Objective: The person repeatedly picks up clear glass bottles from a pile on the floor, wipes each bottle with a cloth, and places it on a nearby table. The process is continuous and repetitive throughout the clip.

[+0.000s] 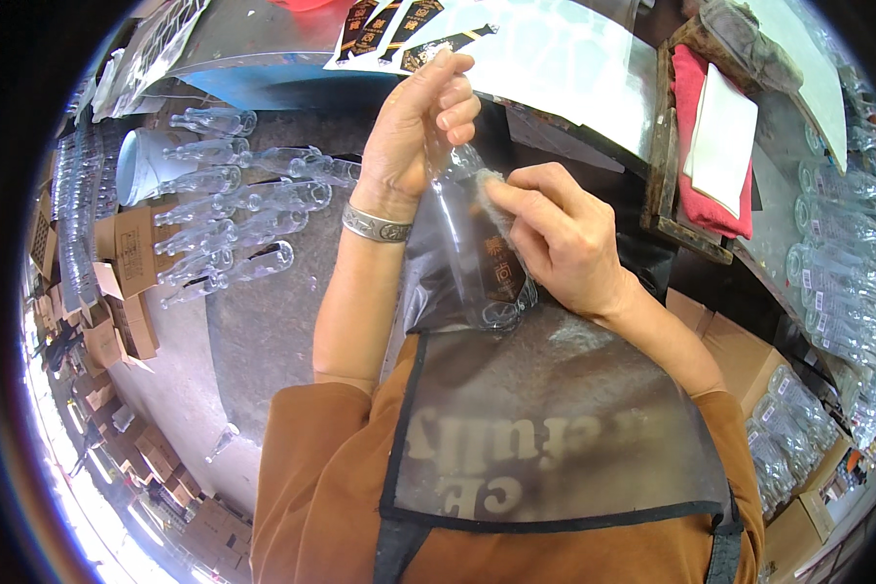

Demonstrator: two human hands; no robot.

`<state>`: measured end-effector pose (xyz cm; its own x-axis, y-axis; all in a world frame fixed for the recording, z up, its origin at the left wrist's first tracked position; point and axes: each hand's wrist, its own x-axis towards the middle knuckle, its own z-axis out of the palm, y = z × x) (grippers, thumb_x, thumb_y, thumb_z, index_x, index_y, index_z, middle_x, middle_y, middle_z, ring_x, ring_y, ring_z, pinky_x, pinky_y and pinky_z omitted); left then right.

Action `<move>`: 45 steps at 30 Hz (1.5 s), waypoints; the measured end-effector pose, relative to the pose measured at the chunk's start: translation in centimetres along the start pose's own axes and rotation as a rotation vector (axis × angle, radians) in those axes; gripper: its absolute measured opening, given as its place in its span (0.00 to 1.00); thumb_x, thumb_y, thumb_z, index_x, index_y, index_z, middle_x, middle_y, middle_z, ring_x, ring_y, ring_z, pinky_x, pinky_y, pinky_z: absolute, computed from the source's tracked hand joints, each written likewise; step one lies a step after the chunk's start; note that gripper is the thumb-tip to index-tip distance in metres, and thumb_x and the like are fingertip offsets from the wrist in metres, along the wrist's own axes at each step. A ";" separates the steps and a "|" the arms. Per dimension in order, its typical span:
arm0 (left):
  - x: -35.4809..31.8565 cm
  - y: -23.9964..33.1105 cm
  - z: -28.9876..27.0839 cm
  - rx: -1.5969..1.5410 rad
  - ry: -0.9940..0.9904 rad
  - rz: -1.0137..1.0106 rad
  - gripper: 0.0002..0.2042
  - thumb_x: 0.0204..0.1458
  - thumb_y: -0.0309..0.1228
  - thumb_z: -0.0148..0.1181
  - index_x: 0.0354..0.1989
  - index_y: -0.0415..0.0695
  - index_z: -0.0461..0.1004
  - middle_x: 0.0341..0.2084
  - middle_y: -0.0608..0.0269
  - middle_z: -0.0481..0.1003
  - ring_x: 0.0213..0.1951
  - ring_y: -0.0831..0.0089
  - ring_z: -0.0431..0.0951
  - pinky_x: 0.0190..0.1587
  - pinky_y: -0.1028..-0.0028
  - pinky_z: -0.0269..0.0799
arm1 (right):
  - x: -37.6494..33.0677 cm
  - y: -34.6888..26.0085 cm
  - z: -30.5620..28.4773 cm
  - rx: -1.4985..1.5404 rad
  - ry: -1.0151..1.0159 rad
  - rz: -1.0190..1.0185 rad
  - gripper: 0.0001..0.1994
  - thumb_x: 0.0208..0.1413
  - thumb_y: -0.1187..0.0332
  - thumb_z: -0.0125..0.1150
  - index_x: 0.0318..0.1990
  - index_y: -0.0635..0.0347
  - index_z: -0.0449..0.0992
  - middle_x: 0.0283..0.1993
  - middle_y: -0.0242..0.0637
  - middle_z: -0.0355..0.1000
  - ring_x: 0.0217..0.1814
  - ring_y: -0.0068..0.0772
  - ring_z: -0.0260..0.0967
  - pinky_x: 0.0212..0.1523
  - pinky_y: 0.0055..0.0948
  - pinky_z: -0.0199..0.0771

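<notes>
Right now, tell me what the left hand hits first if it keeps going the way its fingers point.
Probably the label sheet just beyond the left hand, though depth is unclear.

Left: rows of clear bottles (229, 209) blocked the bench; right: wooden tray (664, 165) blocked; grey surface (263, 331) below lay open.

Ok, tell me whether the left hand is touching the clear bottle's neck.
Touching: the head view shows the left hand wrapped round the neck of the clear bottle.
</notes>
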<state>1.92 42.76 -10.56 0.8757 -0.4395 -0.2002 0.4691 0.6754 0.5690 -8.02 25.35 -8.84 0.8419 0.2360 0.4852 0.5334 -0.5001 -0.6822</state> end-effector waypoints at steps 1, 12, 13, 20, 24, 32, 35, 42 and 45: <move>0.0 -0.1 -0.1 -0.009 -0.004 -0.002 0.14 0.67 0.36 0.52 0.49 0.35 0.69 0.24 0.73 0.58 0.23 0.86 0.58 0.22 0.85 0.61 | -0.1 0.0 -0.1 0.037 -0.011 0.046 0.17 0.44 0.82 0.62 0.44 0.58 0.79 0.38 0.39 0.73 0.31 0.39 0.75 0.30 0.33 0.77; 0.2 -0.3 -0.4 -0.040 -0.004 -0.031 0.14 0.66 0.35 0.53 0.48 0.35 0.69 0.24 0.73 0.57 0.23 0.85 0.58 0.22 0.84 0.61 | 0.9 -1.0 -0.7 -0.044 -0.096 -0.150 0.24 0.39 0.84 0.64 0.48 0.56 0.80 0.40 0.37 0.71 0.28 0.32 0.73 0.26 0.27 0.75; 0.3 -0.3 -0.5 -0.031 -0.007 -0.022 0.14 0.65 0.36 0.55 0.47 0.35 0.70 0.23 0.73 0.59 0.23 0.85 0.59 0.22 0.84 0.61 | 0.8 -0.9 -0.8 -0.047 -0.108 -0.139 0.24 0.39 0.84 0.64 0.48 0.56 0.81 0.40 0.37 0.71 0.29 0.32 0.74 0.27 0.27 0.76; -0.3 0.1 -0.8 -0.054 0.012 0.015 0.14 0.63 0.35 0.58 0.46 0.35 0.71 0.22 0.73 0.62 0.22 0.84 0.62 0.21 0.83 0.61 | -0.4 0.6 -0.2 0.027 -0.100 0.078 0.21 0.45 0.84 0.58 0.49 0.61 0.80 0.39 0.42 0.72 0.31 0.37 0.73 0.32 0.27 0.76; -3.0 4.2 -1.8 -0.047 0.047 0.184 0.07 0.61 0.31 0.58 0.37 0.40 0.72 0.20 0.76 0.59 0.20 0.85 0.58 0.21 0.82 0.57 | 0.4 0.7 -0.8 0.043 -0.019 0.100 0.18 0.48 0.80 0.55 0.47 0.60 0.80 0.40 0.44 0.74 0.34 0.40 0.76 0.34 0.34 0.79; -16.7 9.1 -11.5 0.620 0.760 0.863 0.05 0.60 0.27 0.61 0.39 0.41 0.73 0.20 0.70 0.67 0.23 0.81 0.66 0.28 0.78 0.65 | 0.3 2.6 -2.3 0.085 0.014 0.227 0.16 0.53 0.84 0.51 0.47 0.66 0.80 0.39 0.42 0.74 0.37 0.31 0.71 0.40 0.24 0.71; -18.6 6.5 -18.3 0.865 1.048 0.942 0.05 0.58 0.27 0.63 0.37 0.40 0.74 0.21 0.68 0.72 0.23 0.81 0.70 0.29 0.79 0.68 | 0.4 2.1 -1.6 0.115 -0.027 0.243 0.15 0.53 0.84 0.51 0.46 0.66 0.80 0.38 0.42 0.74 0.36 0.30 0.72 0.39 0.23 0.71; -20.4 5.5 -27.2 0.984 1.311 0.968 0.11 0.59 0.35 0.63 0.36 0.38 0.75 0.22 0.67 0.73 0.26 0.80 0.71 0.31 0.77 0.68 | 0.4 2.1 -1.5 0.108 -0.094 0.269 0.14 0.56 0.84 0.50 0.46 0.69 0.79 0.40 0.40 0.74 0.39 0.26 0.70 0.42 0.20 0.68; -20.8 6.0 -29.2 1.012 1.290 0.976 0.13 0.60 0.37 0.62 0.36 0.37 0.76 0.23 0.67 0.73 0.28 0.79 0.72 0.33 0.76 0.69 | 0.0 2.4 -1.3 0.116 -0.101 0.279 0.13 0.57 0.84 0.50 0.45 0.68 0.79 0.39 0.39 0.74 0.39 0.26 0.70 0.42 0.21 0.68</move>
<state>-10.09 73.30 -26.28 0.5199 0.7935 0.3165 0.0153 -0.3791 0.9252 -6.84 23.10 -9.71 0.9579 0.1874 0.2177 0.2814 -0.4603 -0.8420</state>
